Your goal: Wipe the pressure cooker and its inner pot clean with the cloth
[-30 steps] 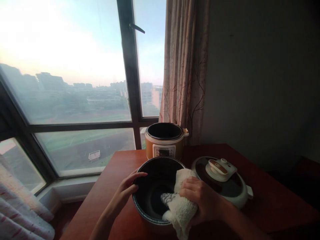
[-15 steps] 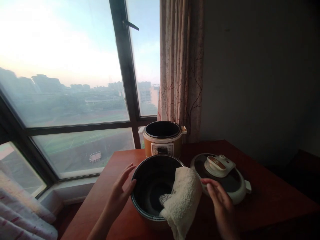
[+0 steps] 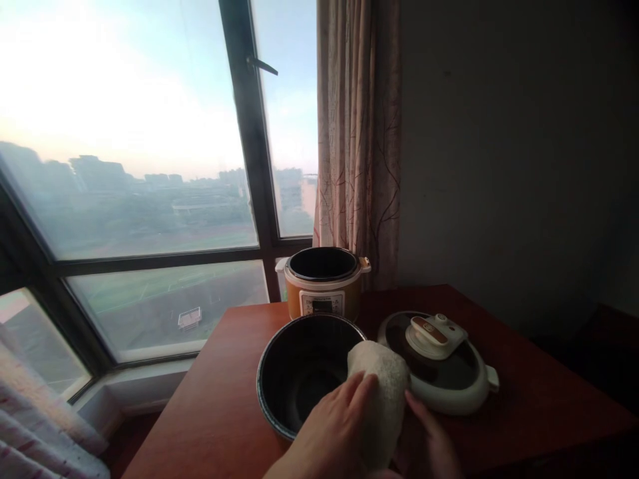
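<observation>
A dark inner pot (image 3: 289, 372) stands near the front of the table, with a pale cloth (image 3: 382, 379) over its right rim. My left hand (image 3: 332, 429) lies across the cloth's left side, its fingers wrapped onto the fabric. On the cloth's right side, my right hand (image 3: 429, 432) grips the edge, partly in shadow. Behind the pot sits the cooker body (image 3: 323, 293), orange and white, with a control panel facing me and its top uncovered. To the right rests the round lid (image 3: 436, 362) with a white and brown handle.
The red-brown table (image 3: 204, 392) carries all these things. A window (image 3: 150, 253) is at the left, a patterned curtain (image 3: 357, 133) hangs behind the cooker, and a dark wall (image 3: 499, 166) rises at the right. Another curtain (image 3: 40, 419) hangs at the lower left.
My left hand has left the pot's left rim and moved right onto the cloth. My right hand has closed in on the cloth's right side. The cloth is now more bunched.
</observation>
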A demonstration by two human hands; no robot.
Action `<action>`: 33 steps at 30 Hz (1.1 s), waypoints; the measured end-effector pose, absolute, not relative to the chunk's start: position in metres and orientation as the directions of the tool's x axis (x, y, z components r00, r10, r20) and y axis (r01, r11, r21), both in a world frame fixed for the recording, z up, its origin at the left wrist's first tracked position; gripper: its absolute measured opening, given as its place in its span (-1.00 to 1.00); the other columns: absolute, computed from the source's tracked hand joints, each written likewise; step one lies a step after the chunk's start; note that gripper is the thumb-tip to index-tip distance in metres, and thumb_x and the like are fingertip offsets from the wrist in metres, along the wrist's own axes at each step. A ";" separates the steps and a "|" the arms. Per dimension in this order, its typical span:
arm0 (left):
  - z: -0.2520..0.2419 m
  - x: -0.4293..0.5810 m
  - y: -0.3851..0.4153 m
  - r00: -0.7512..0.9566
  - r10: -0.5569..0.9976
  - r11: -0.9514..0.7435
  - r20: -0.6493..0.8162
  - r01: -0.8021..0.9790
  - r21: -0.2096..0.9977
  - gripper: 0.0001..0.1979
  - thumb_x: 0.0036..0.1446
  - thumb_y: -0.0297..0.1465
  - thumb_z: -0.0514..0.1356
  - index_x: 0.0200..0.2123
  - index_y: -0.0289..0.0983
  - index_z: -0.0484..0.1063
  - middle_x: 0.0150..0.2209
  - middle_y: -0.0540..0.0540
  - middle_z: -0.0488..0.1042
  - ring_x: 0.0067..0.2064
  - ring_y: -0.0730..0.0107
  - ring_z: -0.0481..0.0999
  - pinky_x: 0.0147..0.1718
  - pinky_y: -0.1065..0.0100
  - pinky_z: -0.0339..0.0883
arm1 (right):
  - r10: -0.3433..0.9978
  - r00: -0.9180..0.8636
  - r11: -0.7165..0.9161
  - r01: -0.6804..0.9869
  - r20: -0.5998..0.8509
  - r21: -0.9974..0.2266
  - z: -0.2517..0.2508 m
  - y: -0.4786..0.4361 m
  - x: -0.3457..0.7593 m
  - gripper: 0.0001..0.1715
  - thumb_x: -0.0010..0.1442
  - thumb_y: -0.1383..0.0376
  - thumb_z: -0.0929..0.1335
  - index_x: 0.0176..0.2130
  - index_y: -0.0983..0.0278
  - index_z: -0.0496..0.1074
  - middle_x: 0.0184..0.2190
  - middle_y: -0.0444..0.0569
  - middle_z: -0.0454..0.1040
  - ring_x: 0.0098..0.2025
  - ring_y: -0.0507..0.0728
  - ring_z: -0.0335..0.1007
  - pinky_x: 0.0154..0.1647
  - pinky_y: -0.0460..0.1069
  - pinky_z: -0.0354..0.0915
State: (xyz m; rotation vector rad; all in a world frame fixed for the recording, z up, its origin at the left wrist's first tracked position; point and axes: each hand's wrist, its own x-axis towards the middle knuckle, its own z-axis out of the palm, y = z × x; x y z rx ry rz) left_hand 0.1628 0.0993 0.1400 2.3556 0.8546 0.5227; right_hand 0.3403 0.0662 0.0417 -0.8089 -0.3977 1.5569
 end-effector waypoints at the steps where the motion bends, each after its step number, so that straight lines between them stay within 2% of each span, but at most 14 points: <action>1: 0.136 0.164 0.101 0.712 0.688 -0.610 0.144 0.458 0.647 0.09 -0.15 -0.12 0.47 0.41 -0.29 0.14 0.35 -0.46 0.24 0.29 -0.34 0.32 0.22 -0.11 0.26 | 0.972 0.032 -0.139 -0.717 -0.232 -0.683 0.052 0.067 0.342 -0.36 0.14 -0.18 0.37 -0.04 0.22 0.59 -0.16 0.13 0.65 -0.06 0.43 0.58 -0.19 0.25 0.48; 3: 0.131 0.165 0.103 0.693 0.710 -0.566 0.126 0.455 0.688 0.17 -0.23 -0.19 0.49 0.43 -0.23 0.06 0.36 -0.41 0.24 0.26 -0.30 0.37 0.18 -0.07 0.31 | 0.987 0.067 -0.060 -0.703 -0.149 -0.709 0.072 0.069 0.343 -0.41 0.18 -0.13 0.37 -0.01 0.21 0.57 -0.15 0.12 0.65 -0.05 0.40 0.57 -0.17 0.23 0.48; 5: 0.132 0.165 0.103 0.673 0.730 -0.522 0.117 0.438 0.732 0.14 -0.21 -0.27 0.46 0.43 -0.15 0.04 0.32 -0.32 0.31 0.18 -0.21 0.46 0.09 0.05 0.39 | 0.994 0.085 0.013 -0.688 -0.062 -0.726 0.091 0.074 0.341 -0.48 0.18 -0.04 0.41 0.02 0.20 0.55 -0.12 0.10 0.63 -0.05 0.36 0.56 -0.13 0.20 0.46; 8: 0.141 0.162 0.105 0.630 0.767 -0.464 0.126 0.408 0.786 -0.15 -0.06 -0.40 0.32 0.34 -0.14 0.21 0.14 -0.21 0.50 -0.01 0.00 0.57 -0.09 0.24 0.42 | 0.998 0.053 0.056 -0.658 0.029 -0.751 0.108 0.085 0.337 -0.49 0.15 0.05 0.45 0.04 0.23 0.52 -0.06 0.12 0.60 -0.05 0.32 0.54 -0.09 0.18 0.44; 11: 0.149 0.155 0.117 0.625 0.769 -0.428 0.135 0.347 0.835 -0.53 0.06 -0.46 0.18 0.08 -0.25 0.46 -0.15 -0.12 0.59 -0.23 0.26 0.52 -0.25 0.38 0.33 | 0.994 0.103 0.093 -0.534 0.044 -0.840 0.107 0.094 0.338 -0.43 0.11 0.04 0.47 0.05 0.25 0.50 -0.01 0.12 0.57 -0.04 0.29 0.51 -0.11 0.12 0.43; 14: 0.154 0.143 0.137 0.662 0.748 -0.338 0.050 0.314 0.887 -0.76 -0.01 -0.48 0.17 -0.22 -0.33 0.52 -0.35 -0.03 0.51 -0.34 0.38 0.39 -0.36 0.42 0.24 | 0.944 0.329 0.117 -0.294 0.014 -0.949 0.093 0.099 0.342 -0.39 0.05 -0.03 0.48 0.00 0.24 0.50 -0.10 0.08 0.57 -0.15 0.25 0.50 -0.28 0.04 0.39; 16: 0.157 0.133 0.150 0.655 0.754 -0.248 -0.042 0.343 0.906 -0.78 -0.08 -0.50 0.15 -0.31 -0.33 0.50 -0.40 0.01 0.47 -0.35 0.39 0.36 -0.35 0.41 0.23 | 0.899 0.437 0.111 -0.153 0.034 -0.982 0.081 0.101 0.342 -0.38 0.02 -0.06 0.47 -0.04 0.25 0.50 -0.21 0.03 0.56 -0.25 0.22 0.48 -0.31 0.04 0.38; 18: 0.161 0.125 0.159 0.611 0.786 -0.220 -0.091 0.415 0.883 -0.77 -0.11 -0.50 0.10 -0.35 -0.31 0.51 -0.42 0.01 0.45 -0.34 0.34 0.38 -0.35 0.39 0.23 | 0.892 0.446 0.115 -0.076 0.070 -0.990 0.072 0.102 0.339 -0.36 0.00 -0.06 0.47 -0.04 0.27 0.50 -0.35 -0.03 0.53 -0.33 0.20 0.45 -0.28 0.06 0.38; 22: 0.167 0.129 0.161 0.560 0.823 -0.313 -0.091 0.583 0.750 -0.87 -0.12 -0.48 0.12 -0.47 -0.28 0.45 -0.46 0.00 0.40 -0.36 0.32 0.34 -0.42 0.39 0.17 | 0.932 0.362 0.065 -0.154 0.005 -0.986 0.060 0.104 0.326 -0.15 0.00 -0.09 0.45 0.15 0.32 0.39 -0.42 -0.05 0.55 -0.42 0.21 0.47 -0.38 0.06 0.37; 25: 0.166 0.147 0.157 0.667 0.719 -0.285 -0.196 0.540 0.792 -0.86 -0.13 -0.45 0.21 -0.39 -0.26 0.47 -0.43 0.03 0.42 -0.36 0.36 0.35 -0.42 0.41 0.18 | 0.944 0.326 0.039 -0.244 -0.045 -0.969 0.059 0.105 0.318 -0.08 0.06 -0.13 0.41 0.24 0.29 0.32 -0.30 0.01 0.62 -0.45 0.21 0.49 -0.50 0.02 0.32; 27: 0.161 0.159 0.154 0.730 0.626 -0.164 -0.274 0.467 0.869 -0.74 -0.16 -0.42 0.28 -0.29 -0.24 0.49 -0.39 0.06 0.44 -0.34 0.36 0.37 -0.37 0.42 0.22 | 0.951 0.308 0.067 -0.300 -0.031 -0.951 0.060 0.105 0.316 -0.16 0.10 -0.14 0.41 0.21 0.25 0.39 -0.18 0.04 0.64 -0.33 0.25 0.55 -0.40 0.04 0.40; 29: 0.154 0.170 0.151 0.732 0.599 -0.010 -0.325 0.413 0.911 -0.67 -0.18 -0.43 0.30 -0.23 -0.23 0.50 -0.37 0.07 0.46 -0.34 0.38 0.39 -0.31 0.41 0.24 | 0.946 0.324 0.107 -0.351 -0.013 -0.930 0.060 0.105 0.316 -0.26 0.11 -0.13 0.42 0.13 0.23 0.47 -0.05 0.06 0.62 -0.10 0.30 0.56 -0.14 0.10 0.46; 31: 0.145 0.178 0.149 0.671 0.647 0.118 -0.361 0.380 0.917 -0.68 -0.17 -0.44 0.27 -0.23 -0.24 0.52 -0.38 0.06 0.47 -0.35 0.38 0.39 -0.30 0.40 0.24 | 0.930 0.367 0.127 -0.371 -0.019 -0.920 0.058 0.105 0.317 -0.31 0.10 -0.12 0.43 0.08 0.21 0.51 0.03 0.06 0.59 0.06 0.34 0.50 0.08 0.16 0.40; 33: 0.134 0.185 0.149 0.590 0.720 0.179 -0.365 0.349 0.920 -0.75 -0.15 -0.44 0.25 -0.29 -0.26 0.53 -0.41 0.04 0.47 -0.37 0.37 0.38 -0.30 0.38 0.24 | 0.912 0.407 0.127 -0.366 -0.036 -0.922 0.054 0.105 0.316 -0.32 0.10 -0.11 0.44 0.08 0.21 0.52 0.08 0.07 0.56 0.15 0.35 0.45 0.19 0.19 0.33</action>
